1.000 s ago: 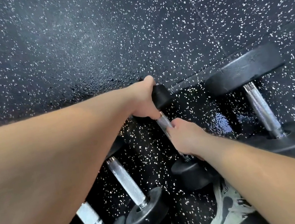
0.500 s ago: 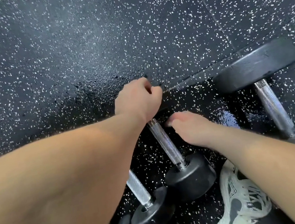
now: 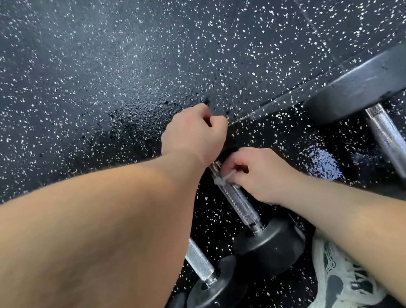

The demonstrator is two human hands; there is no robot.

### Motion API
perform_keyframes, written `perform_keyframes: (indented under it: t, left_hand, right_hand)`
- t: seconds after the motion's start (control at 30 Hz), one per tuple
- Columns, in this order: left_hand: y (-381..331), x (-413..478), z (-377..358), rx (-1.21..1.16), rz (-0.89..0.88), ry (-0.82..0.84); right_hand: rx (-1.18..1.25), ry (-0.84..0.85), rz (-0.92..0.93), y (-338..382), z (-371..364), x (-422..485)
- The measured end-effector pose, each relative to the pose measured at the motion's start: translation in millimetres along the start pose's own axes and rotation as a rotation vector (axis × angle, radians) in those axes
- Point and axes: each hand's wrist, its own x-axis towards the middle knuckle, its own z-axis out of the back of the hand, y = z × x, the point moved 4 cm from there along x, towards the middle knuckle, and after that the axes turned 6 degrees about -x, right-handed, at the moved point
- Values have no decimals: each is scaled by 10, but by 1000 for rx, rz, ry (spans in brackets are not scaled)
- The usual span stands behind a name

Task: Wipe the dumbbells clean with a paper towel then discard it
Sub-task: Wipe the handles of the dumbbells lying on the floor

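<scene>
Head cam: L hand gripping dumbbell end, R hand pinching paper towel

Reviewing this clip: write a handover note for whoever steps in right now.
Left hand: curled over the far end of the middle dumbbell, apparently steadying it.
Right hand: pinches the towel against the far part of that dumbbell's handle.
Done: cannot tell which dumbbells are already wiped.
To do: rest of this handle, likely the small dumbbell and big dumbbell, then discard the towel.
</scene>
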Motion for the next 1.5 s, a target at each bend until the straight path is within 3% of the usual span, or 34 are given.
perform_keyframes:
  t: [0.17,0.47,0.6,0.77,1.03,1.23,1.5]
  left_hand:
    - [4,-3,-7,-2,1,7]
    - [6,-4,-4,1,2,8]
    - [5,-9,4,-11,9,6]
    - [-9,-12,7,8,2,-2]
    - [11,-2,-8,10,-10,-1]
    - [1,-2,1,8,-9,-8]
    - [-2,-14,8,5,7,8]
  right_hand:
    - [-167,250,50,-114,-7,-103]
    - [-206,496,36,-390,-109,-276]
    - [94,406,-90,-389,10,-265]
    - [151,32,-217,-401,43,-26]
    - [384,-93,-279,-331,-130,112]
    - [321,-19,-242,-277,-117,92]
    - [168,249,-174,-495,-134,-135]
